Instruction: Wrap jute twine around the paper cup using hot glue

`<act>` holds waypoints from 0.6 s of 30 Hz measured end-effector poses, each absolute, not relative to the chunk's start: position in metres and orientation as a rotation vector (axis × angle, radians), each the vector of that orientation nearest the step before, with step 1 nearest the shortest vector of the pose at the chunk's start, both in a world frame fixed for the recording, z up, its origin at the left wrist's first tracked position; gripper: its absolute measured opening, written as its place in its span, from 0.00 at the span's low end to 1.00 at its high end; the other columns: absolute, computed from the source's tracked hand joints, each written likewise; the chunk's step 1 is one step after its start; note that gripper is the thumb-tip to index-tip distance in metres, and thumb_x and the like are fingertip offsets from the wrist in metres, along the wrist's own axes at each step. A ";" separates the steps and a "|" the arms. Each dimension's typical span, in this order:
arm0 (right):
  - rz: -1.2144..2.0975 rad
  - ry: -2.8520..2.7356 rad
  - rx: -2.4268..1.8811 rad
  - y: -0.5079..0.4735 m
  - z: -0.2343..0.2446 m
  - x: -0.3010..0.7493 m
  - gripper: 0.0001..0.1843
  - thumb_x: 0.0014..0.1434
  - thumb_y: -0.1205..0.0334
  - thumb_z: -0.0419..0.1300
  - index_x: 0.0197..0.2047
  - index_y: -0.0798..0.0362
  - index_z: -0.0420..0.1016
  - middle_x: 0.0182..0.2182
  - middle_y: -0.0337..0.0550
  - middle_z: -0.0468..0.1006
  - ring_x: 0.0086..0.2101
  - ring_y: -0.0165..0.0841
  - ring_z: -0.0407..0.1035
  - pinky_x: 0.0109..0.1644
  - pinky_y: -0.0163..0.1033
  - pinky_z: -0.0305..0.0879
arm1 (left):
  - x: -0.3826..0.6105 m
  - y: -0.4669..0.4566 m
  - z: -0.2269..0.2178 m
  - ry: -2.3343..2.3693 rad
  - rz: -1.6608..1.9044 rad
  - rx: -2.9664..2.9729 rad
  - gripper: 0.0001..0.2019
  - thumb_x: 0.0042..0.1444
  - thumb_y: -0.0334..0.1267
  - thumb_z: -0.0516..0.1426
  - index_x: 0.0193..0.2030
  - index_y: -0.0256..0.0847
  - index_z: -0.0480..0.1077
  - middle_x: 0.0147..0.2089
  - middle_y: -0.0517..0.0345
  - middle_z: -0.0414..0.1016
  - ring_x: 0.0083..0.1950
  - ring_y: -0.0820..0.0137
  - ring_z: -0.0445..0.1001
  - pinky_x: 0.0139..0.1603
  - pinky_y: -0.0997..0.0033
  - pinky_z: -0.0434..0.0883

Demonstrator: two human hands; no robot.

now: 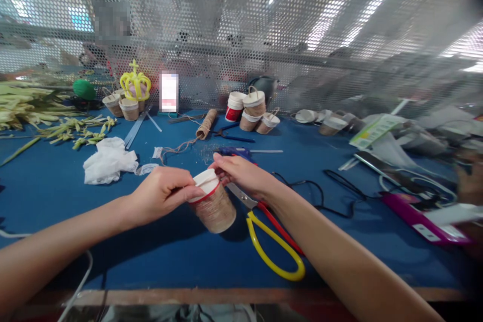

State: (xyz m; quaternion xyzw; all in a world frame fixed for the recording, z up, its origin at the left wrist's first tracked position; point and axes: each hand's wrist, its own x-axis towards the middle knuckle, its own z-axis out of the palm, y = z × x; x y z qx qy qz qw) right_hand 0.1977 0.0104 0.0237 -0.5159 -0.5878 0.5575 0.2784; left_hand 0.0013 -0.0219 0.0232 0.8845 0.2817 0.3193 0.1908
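A paper cup wrapped in twine (216,211), with a white rim and a red line below it, is tilted above the blue table. My left hand (162,191) pinches its rim from the left, thumb on the near side. My right hand (241,173) is closed at the far right of the same rim, its fingertips partly hidden. Scissors with one yellow and one red handle (277,256) lie under my right forearm. Just beyond that hand is a blue glue gun (234,151) with a clear glue stick in its back.
A twine roll (207,124), pliers (236,137) and white lace (107,161) lie farther back. Several wrapped cups (253,105) stand near the perforated screen (211,35). A lit phone (168,91) stands left of centre. Cables and a purple power strip (418,219) lie right.
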 end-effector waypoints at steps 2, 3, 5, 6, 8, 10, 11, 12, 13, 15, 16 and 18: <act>1.513 -1.532 -1.373 0.008 0.023 0.202 0.23 0.57 0.47 0.49 0.23 0.56 0.70 0.22 0.43 0.72 0.26 0.28 0.66 0.30 0.34 0.61 | -0.001 -0.023 0.026 0.776 0.958 2.449 0.18 0.58 0.39 0.47 0.19 0.35 0.63 0.18 0.63 0.61 0.21 0.79 0.58 0.22 0.80 0.56; 1.537 -1.518 -1.369 0.006 0.023 0.203 0.25 0.56 0.45 0.48 0.21 0.57 0.70 0.21 0.43 0.72 0.25 0.28 0.66 0.31 0.34 0.61 | -0.002 -0.023 0.027 0.757 0.985 2.442 0.18 0.58 0.39 0.47 0.19 0.36 0.62 0.18 0.63 0.61 0.21 0.79 0.58 0.22 0.80 0.56; 1.653 -1.490 -1.361 0.002 0.021 0.204 0.29 0.56 0.42 0.46 0.20 0.58 0.70 0.20 0.44 0.72 0.24 0.29 0.66 0.31 0.35 0.62 | -0.003 -0.024 0.028 0.692 1.030 2.459 0.19 0.59 0.40 0.46 0.19 0.36 0.62 0.18 0.61 0.61 0.21 0.78 0.58 0.22 0.78 0.57; 1.747 -1.462 -1.346 -0.001 0.019 0.204 0.30 0.56 0.41 0.46 0.20 0.58 0.71 0.20 0.45 0.73 0.23 0.29 0.66 0.32 0.36 0.62 | -0.003 -0.025 0.029 0.650 1.047 2.476 0.19 0.59 0.41 0.46 0.19 0.36 0.62 0.18 0.60 0.61 0.21 0.77 0.58 0.22 0.77 0.57; 1.987 -1.365 -1.272 -0.006 0.014 0.200 0.31 0.55 0.40 0.44 0.21 0.58 0.72 0.20 0.44 0.74 0.23 0.29 0.67 0.33 0.37 0.63 | -0.003 -0.029 0.030 0.558 1.086 2.500 0.19 0.59 0.41 0.46 0.20 0.36 0.63 0.18 0.58 0.63 0.22 0.75 0.59 0.24 0.76 0.58; 2.213 -1.246 -1.146 -0.011 0.010 0.195 0.32 0.55 0.38 0.43 0.23 0.57 0.73 0.21 0.44 0.75 0.25 0.31 0.69 0.35 0.37 0.64 | -0.003 -0.033 0.031 0.472 1.107 2.501 0.17 0.59 0.40 0.46 0.21 0.35 0.64 0.19 0.56 0.65 0.23 0.74 0.61 0.25 0.75 0.60; 2.306 -1.192 -1.070 -0.013 0.009 0.192 0.33 0.55 0.37 0.42 0.24 0.57 0.73 0.22 0.45 0.76 0.27 0.32 0.70 0.36 0.37 0.64 | -0.003 -0.035 0.032 0.438 1.093 2.500 0.17 0.59 0.40 0.47 0.22 0.35 0.64 0.20 0.56 0.66 0.24 0.74 0.62 0.26 0.74 0.61; 2.378 -1.146 -0.996 -0.014 0.009 0.189 0.34 0.54 0.37 0.41 0.26 0.57 0.74 0.23 0.45 0.76 0.28 0.32 0.70 0.36 0.37 0.64 | -0.003 -0.037 0.032 0.410 1.069 2.497 0.16 0.59 0.39 0.47 0.23 0.35 0.65 0.20 0.55 0.67 0.24 0.73 0.63 0.27 0.74 0.62; 2.423 -1.106 -0.925 -0.014 0.010 0.187 0.35 0.54 0.36 0.40 0.29 0.57 0.74 0.25 0.46 0.77 0.29 0.32 0.71 0.37 0.36 0.64 | -0.002 -0.038 0.031 0.390 1.037 2.496 0.16 0.58 0.39 0.48 0.23 0.35 0.65 0.21 0.54 0.67 0.25 0.73 0.64 0.27 0.74 0.62; 2.431 -1.043 -0.820 -0.013 0.015 0.184 0.35 0.55 0.37 0.38 0.36 0.58 0.74 0.29 0.46 0.77 0.31 0.31 0.71 0.38 0.36 0.64 | 0.000 -0.039 0.029 0.374 0.977 2.493 0.15 0.58 0.39 0.49 0.23 0.35 0.65 0.20 0.54 0.68 0.25 0.73 0.64 0.28 0.74 0.63; 2.399 -1.028 -0.782 -0.011 0.019 0.183 0.35 0.56 0.38 0.37 0.38 0.58 0.73 0.32 0.47 0.77 0.33 0.31 0.71 0.40 0.37 0.64 | 0.000 -0.039 0.027 0.378 0.957 2.494 0.15 0.58 0.39 0.49 0.23 0.35 0.65 0.20 0.55 0.67 0.25 0.73 0.64 0.28 0.74 0.62; 2.278 -1.031 -0.738 -0.007 0.028 0.184 0.32 0.59 0.42 0.37 0.41 0.56 0.72 0.36 0.47 0.77 0.36 0.32 0.71 0.43 0.38 0.63 | 0.002 -0.037 0.024 0.420 0.921 2.496 0.16 0.58 0.39 0.48 0.22 0.35 0.65 0.20 0.57 0.66 0.24 0.74 0.63 0.26 0.76 0.61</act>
